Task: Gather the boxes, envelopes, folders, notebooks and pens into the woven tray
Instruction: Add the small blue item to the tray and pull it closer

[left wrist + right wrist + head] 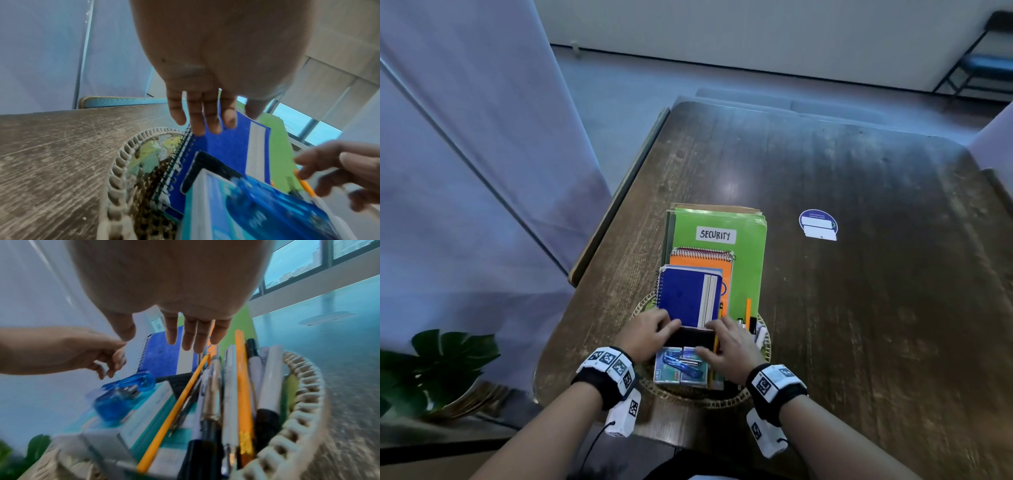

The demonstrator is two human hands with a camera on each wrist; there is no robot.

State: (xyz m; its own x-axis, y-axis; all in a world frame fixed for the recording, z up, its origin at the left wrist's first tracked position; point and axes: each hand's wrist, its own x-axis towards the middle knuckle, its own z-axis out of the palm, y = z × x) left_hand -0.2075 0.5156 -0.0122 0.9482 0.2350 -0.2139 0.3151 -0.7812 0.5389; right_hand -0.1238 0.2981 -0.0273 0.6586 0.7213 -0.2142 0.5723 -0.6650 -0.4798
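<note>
The woven tray (688,399) sits at the table's near edge, piled high. A green folder (750,260) marked SECURITY lies lowest, overhanging the far rim. On it lie an orange spiral notebook (702,258), a blue spiral notebook (685,298) and a small black item (691,337). Teal boxes (671,375) carry a blue stapler (681,361). Pens and pencils (753,325) lie along the right side. My left hand (654,334) touches the black item's left end and my right hand (726,339) its right end. The wrist views show both hands' fingers (205,116) (193,337) straight, holding nothing.
The dark wooden table (859,274) has a round blue sticker with a white card (818,224) to the right of the folder. A bench edge (619,192) runs along the table's left side. A leafy plant (438,366) stands at lower left, beside a pale curtain.
</note>
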